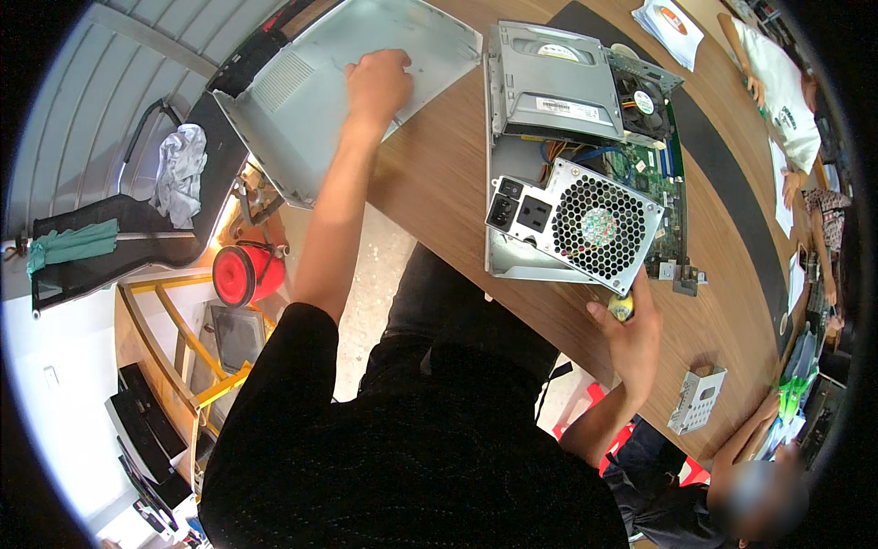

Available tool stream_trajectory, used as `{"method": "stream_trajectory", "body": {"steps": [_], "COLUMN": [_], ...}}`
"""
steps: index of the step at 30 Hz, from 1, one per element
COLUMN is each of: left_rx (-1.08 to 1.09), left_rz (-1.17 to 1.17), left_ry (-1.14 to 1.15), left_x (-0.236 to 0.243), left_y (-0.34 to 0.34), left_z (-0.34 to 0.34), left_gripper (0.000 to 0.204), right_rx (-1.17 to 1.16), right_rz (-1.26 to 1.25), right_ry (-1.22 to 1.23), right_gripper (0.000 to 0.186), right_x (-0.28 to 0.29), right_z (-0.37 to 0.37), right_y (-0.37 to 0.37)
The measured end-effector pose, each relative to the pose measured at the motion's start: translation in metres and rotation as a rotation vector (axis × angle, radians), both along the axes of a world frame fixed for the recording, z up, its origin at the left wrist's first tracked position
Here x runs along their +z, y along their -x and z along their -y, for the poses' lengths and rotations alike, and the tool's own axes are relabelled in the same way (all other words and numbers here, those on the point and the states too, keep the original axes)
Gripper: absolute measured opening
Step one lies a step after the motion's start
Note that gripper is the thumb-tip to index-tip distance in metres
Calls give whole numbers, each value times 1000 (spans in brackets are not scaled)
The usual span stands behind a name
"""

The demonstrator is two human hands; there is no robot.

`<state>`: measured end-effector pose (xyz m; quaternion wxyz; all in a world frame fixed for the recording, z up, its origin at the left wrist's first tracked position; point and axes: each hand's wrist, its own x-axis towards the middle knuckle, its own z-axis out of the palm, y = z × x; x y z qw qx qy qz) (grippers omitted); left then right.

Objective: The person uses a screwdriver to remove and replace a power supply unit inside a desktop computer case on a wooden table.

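My left hand (378, 87) is over a grey metal computer case cover (311, 110) lying inside up. Its fingers are curled with the tips hidden beneath, so anything held there cannot be made out. In my right hand (636, 334) is a screwdriver with a yellow and dark handle (621, 306); its shaft is hidden. That hand is beside the lower edge of a power supply (594, 224), which sits tilted over the opened computer case (512, 256). A drive bay (549, 87), a black fan (643, 105) and a green circuit board (675, 188) show in the case.
On the wooden table (722, 274), a small metal bracket (698, 400) stands near the lower right edge. Papers (668, 32) lie at the far side. Other people sit along the right side. A red bucket (236, 276) is on the floor to the left.
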<state>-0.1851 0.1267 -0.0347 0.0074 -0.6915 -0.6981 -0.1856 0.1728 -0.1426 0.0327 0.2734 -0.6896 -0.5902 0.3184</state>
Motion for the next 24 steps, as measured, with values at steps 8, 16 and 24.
{"method": "stream_trajectory", "body": {"steps": [8,16,24], "left_rx": [-34,-199,-639], "left_rz": [-25,300,1057], "left_ry": [95,-83,176], "left_x": [0,30,82], "left_y": [-15,-28,-85], "left_z": [-22,18,118], "left_gripper": [18,12,11], "right_rx": [-9,-45,-171], "right_rz": [52,47,24], "right_ry": [-2,-129,-443], "right_gripper": [91,86,81], "right_x": [3,19,101], "right_z": [1,8,9], "right_y": [2,-15,-24]}}
